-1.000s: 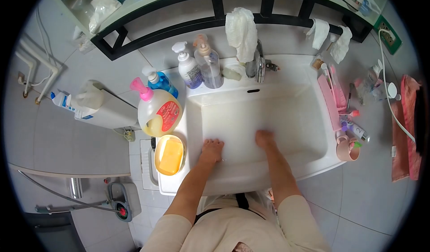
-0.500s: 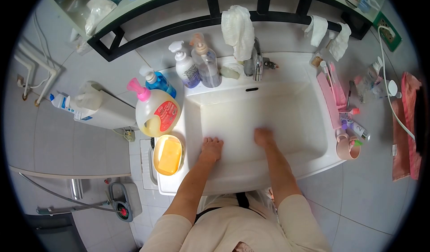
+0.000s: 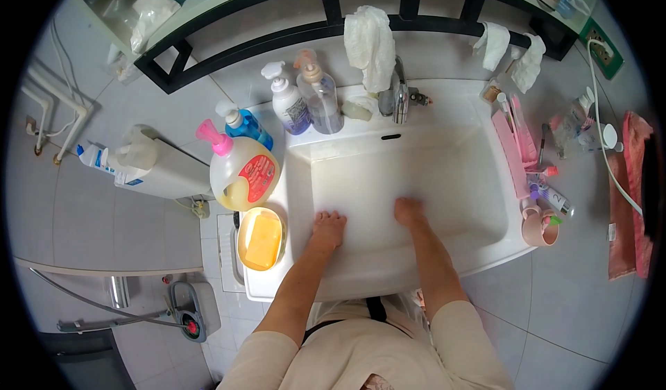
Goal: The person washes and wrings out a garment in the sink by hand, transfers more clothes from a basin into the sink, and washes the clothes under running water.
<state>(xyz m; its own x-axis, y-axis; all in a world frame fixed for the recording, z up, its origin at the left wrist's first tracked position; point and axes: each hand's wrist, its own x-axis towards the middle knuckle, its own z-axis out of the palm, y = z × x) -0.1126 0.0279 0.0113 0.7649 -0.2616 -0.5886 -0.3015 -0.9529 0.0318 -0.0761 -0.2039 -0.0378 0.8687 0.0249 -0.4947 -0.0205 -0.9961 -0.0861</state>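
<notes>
Cloudy water fills part of the white sink (image 3: 297,182), and both hands are in it. My left hand (image 3: 329,228) is near the sink's front left, palm down, its fingertips showing slightly apart, with nothing visible in it. To its right, my right hand (image 3: 409,211) dips into the water; its fingers are hidden below the cloudy surface, so what it touches cannot be seen. The chrome faucet (image 3: 400,98) stands at the back rim. On the left rim, a yellow soap bar (image 3: 263,241) lies in its dish, beside a large bottle with a pink pump (image 3: 243,175).
Pump bottles (image 3: 288,105) line the back left rim. A pink organizer (image 3: 510,154) and a pink cup (image 3: 539,227) are on the right. White cloths (image 3: 370,46) hang from the black rail (image 3: 270,37) above. A mop bucket (image 3: 201,314) stands at lower left.
The camera view has shifted slightly. Both hands stay in nearly the same places in the sink.
</notes>
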